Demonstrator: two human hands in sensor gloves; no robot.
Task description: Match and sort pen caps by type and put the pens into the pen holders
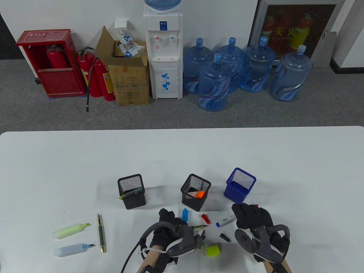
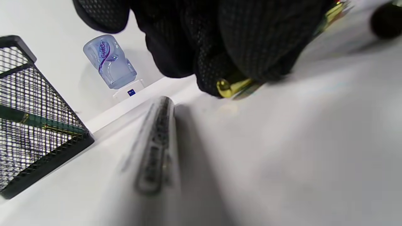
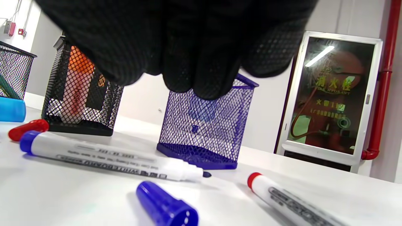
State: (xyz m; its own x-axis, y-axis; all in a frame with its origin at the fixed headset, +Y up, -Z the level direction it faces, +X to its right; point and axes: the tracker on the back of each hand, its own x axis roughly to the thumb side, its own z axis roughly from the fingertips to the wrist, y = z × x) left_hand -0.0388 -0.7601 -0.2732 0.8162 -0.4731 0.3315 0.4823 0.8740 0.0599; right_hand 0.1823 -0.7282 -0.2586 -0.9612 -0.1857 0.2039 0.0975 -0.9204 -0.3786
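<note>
My left hand (image 1: 174, 225) grips a dark fountain pen (image 1: 200, 226) low over the table, its nib pointing right. In the left wrist view the gloved fingers (image 2: 238, 47) curl over the pen's gold end (image 2: 230, 88). My right hand (image 1: 248, 215) hovers with relaxed fingers (image 3: 194, 69) and holds nothing. Below it lie an uncapped blue marker (image 3: 106, 157), a blue cap (image 3: 166, 207) and a red-ended marker (image 3: 292, 197). Three holders stand behind: black with a green pen (image 1: 131, 192), black with an orange highlighter (image 1: 195, 196), and blue (image 1: 240, 184).
Loose caps lie between my hands: light blue (image 1: 185, 214), red (image 1: 205, 218), black (image 1: 224, 237), lime green (image 1: 213, 250). At the left lie a green highlighter (image 1: 71, 230), a blue highlighter (image 1: 74, 249) and a green fountain pen (image 1: 101, 233), all uncapped.
</note>
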